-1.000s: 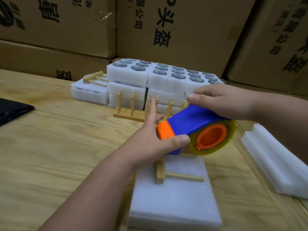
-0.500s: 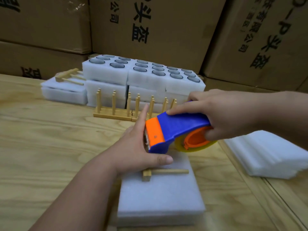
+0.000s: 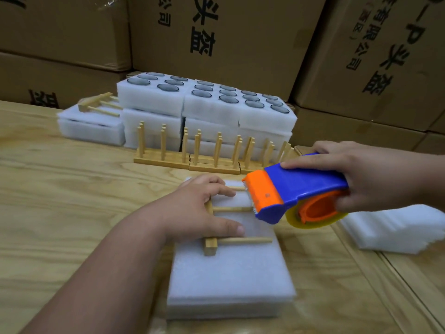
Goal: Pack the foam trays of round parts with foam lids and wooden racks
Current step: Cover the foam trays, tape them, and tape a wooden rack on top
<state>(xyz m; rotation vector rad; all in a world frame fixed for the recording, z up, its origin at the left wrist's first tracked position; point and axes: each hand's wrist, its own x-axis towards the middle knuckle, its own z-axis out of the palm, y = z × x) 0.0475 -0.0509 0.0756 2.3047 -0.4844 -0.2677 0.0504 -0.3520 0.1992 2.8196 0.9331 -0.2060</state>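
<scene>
Right hand (image 3: pixel 375 179) grips dispenser (image 3: pixel 296 189); plywood table (image 3: pixel 72 189), cartons (image 3: pixel 240 32)

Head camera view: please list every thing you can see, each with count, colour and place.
Flat white foam package: one, white, table centre.
Small wooden rack with pegs: one, tan, lying on that package.
Blue and orange tape dispenser: one, above the package's far right corner.
Upright wooden peg racks: a row, tan, before the trays.
White foam trays of round parts: stacked, behind.
Closed foam package with rack on top: one, far left.
Loose white foam sheets: pile, right.
Cardboard boxes: brown, background.
Wooden table: one.
Left hand: presses the small rack.
Right hand: grips the dispenser.
</scene>
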